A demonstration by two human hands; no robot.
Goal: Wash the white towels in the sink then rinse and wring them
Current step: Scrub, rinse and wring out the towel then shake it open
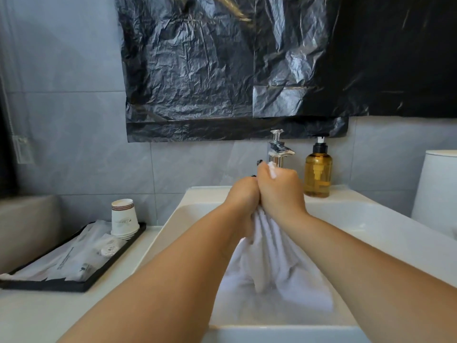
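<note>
White towel point(274, 258) between amber soap bottle point(317, 173) and paper cups point(123, 219)

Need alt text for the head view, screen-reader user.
Both hands, left hand and right hand, grip a bunched white towel above a white sink, its lower end trailing into the basin. Behind stand a chrome faucet and amber pump bottle.

No legible text: print on the paper cups point(123, 220) and tray packets point(74, 258) too blurred.
</note>
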